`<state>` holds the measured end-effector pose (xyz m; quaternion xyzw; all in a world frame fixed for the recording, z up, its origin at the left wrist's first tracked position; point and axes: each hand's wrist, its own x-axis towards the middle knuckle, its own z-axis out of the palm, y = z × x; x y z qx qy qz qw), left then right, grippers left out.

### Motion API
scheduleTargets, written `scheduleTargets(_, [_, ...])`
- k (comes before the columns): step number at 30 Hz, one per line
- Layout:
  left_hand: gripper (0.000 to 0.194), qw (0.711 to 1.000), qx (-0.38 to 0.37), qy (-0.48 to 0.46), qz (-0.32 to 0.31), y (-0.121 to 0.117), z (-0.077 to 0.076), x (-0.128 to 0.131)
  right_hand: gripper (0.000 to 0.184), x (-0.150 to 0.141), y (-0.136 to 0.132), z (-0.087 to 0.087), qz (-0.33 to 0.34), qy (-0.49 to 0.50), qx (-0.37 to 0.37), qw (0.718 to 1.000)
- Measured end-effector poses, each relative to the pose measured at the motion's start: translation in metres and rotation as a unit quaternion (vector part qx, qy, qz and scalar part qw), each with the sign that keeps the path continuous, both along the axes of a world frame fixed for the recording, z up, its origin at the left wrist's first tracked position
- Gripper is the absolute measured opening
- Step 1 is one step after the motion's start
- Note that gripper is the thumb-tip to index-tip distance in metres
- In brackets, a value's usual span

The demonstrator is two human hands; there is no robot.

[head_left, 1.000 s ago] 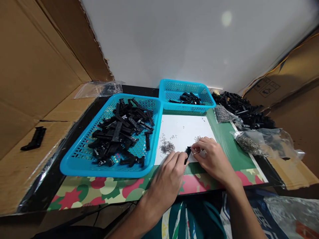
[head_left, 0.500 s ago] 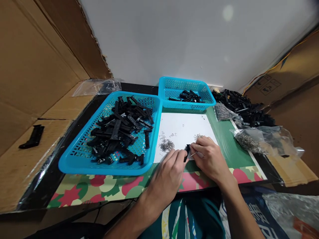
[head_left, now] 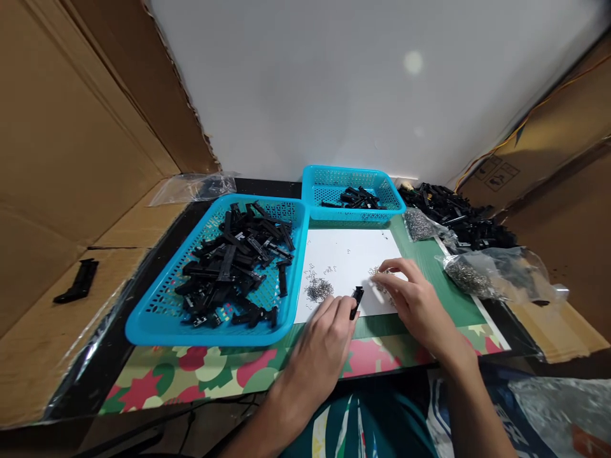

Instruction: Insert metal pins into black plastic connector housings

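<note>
Nearest, dark teal cloth with pale streaks [head_left: 386,423] shows between the forearms, below the table edge. Along that edge runs a red, green and cream patterned strip [head_left: 329,358]. Above it, the left hand [head_left: 328,331] grips a short, narrow black plastic part [head_left: 356,301] at its lower end; the part's notched upper end sticks up past the fingertips, over the white rectangular paper sheet [head_left: 356,251]. The right hand [head_left: 413,296] is curved, thumb and index finger at a small loose pile of thin, bent metal pieces [head_left: 373,273] on the sheet; whether it pinches a piece, I cannot tell.

A denser heap of tiny grey metal pieces [head_left: 319,290] lies just beyond the left hand. To the left stands a large, blue, perforated plastic basket [head_left: 210,338], piled with black plastic parts [head_left: 226,261]. Farther left, 1 angled black part [head_left: 79,281] lies on brown cardboard [head_left: 121,254].

On the right, 2 clear plastic bags of metal pieces, the nearer [head_left: 470,277] and the farther [head_left: 419,224], lie beside a big mound of black parts [head_left: 458,215]. At the back, a smaller blue perforated basket [head_left: 353,170] holds fewer black parts [head_left: 359,198], before a plain pale wall [head_left: 296,83].
</note>
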<state>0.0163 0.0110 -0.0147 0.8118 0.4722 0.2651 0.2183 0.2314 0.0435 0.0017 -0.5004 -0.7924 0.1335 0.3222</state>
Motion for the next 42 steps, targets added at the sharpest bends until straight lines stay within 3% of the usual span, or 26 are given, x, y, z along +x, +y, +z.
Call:
scheduleTargets(3, [0.016,1.0,-0.002,0.003,-0.003,-0.001,0.001,-0.001,0.022,-0.004,0.0,-0.005,-0.031,0.082,0.004,0.996])
scheduleTargets(5, [0.016,1.0,-0.002,0.006,-0.004,-0.001,0.001,-0.002,0.014,-0.012,-0.001,-0.008,-0.06,0.163,-0.031,0.984])
scheduleTargets(10, [0.019,1.0,0.0,0.009,-0.006,0.0,-0.001,-0.003,0.022,-0.03,0.0,-0.013,-0.075,0.296,-0.132,0.943])
scheduleTargets(14, [0.019,1.0,-0.003,0.0,-0.007,0.0,-0.004,-0.003,0.021,-0.034,0.002,-0.012,-0.081,0.279,-0.125,0.949])
scheduleTargets(21, [0.02,1.0,-0.013,-0.008,-0.015,0.0,-0.003,-0.002,0.017,-0.036,0.001,-0.01,-0.102,0.143,-0.061,0.982])
scheduleTargets(28, [0.019,0.999,-0.027,-0.011,-0.013,0.0,-0.003,-0.002,0.016,-0.037,-0.002,-0.014,-0.135,0.204,-0.069,0.967])
scheduleTargets(38, [0.026,1.0,-0.016,-0.013,-0.02,-0.003,-0.002,-0.003,0.017,-0.045,-0.005,-0.011,-0.135,0.124,-0.014,0.983])
scheduleTargets(42, [0.022,1.0,-0.021,-0.02,-0.003,0.0,-0.005,-0.001,0.016,-0.045,-0.007,-0.014,-0.148,0.187,-0.046,0.97])
